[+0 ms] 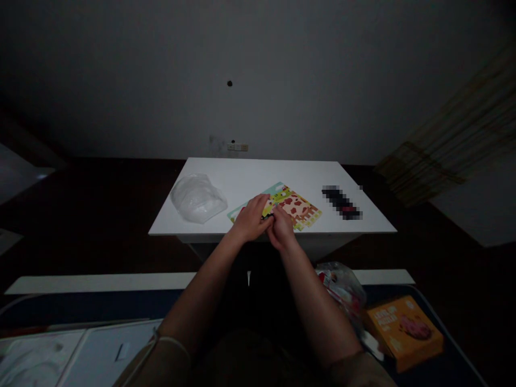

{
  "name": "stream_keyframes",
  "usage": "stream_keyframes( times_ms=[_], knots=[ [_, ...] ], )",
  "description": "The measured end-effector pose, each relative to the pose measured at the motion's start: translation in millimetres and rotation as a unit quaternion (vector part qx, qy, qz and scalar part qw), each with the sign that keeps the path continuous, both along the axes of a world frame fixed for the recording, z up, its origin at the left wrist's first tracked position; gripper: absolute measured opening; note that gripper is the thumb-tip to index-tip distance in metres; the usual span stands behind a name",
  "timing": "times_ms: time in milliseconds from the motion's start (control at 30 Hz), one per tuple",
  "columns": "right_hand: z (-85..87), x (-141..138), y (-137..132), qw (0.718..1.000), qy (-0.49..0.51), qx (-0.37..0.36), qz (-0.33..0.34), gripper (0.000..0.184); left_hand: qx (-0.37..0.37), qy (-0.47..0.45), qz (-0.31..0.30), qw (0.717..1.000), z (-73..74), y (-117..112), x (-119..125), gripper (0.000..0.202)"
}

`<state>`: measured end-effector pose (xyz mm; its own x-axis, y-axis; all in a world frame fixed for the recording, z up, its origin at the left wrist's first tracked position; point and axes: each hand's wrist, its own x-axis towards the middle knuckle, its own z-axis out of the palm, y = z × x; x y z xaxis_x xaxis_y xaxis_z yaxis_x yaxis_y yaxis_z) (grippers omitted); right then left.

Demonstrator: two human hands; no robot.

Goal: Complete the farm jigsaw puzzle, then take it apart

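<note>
A colourful jigsaw puzzle (296, 207) with a brown-spotted cow on it lies at the front edge of the white table (250, 174). Its lower right edge is notched. My left hand (252, 217) rests over the left part of the puzzle, fingers stretched out and its thumb toward the other hand. Right beside it, my right hand (282, 226) is closed at the puzzle's near edge, fingers curled together. Whatever they may hold is hidden. Both hands cover the puzzle's near middle.
A crumpled clear plastic bag (197, 199) sits on the table's left. Toward the right lies a dark, pixelated object (342, 203). Beside my right forearm are another plastic bag (342, 290) and an orange box (405, 330) on a dark blue surface. A patterned curtain (439, 140) hangs at right.
</note>
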<state>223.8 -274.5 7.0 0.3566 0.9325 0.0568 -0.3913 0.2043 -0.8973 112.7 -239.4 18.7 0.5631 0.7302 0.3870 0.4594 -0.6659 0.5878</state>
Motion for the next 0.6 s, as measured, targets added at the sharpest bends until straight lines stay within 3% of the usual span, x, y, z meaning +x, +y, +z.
stream_keyframes(
  times_ms=[133,300,433,600],
  knots=[
    [2.3,4.7,-9.1,0.996,0.073,-0.032,0.032,0.018,-0.04,-0.048,-0.026,0.998,-2.2,0.8,-6.8,0.059],
    [0.8,8.7,-15.6,0.994,0.078,-0.047,0.062,0.024,-0.07,-0.106,-0.057,0.99,-7.8,1.1,-14.1,0.054],
    [0.8,11.6,-19.8,0.991,0.071,-0.039,0.111,0.028,-0.094,-0.141,-0.024,0.985,-9.3,-0.5,-16.9,0.055],
    [2.1,10.7,-20.9,0.994,0.003,-0.049,0.102,0.03,-0.143,-0.173,0.02,0.974,-9.0,-1.2,-16.2,0.056]
  ],
)
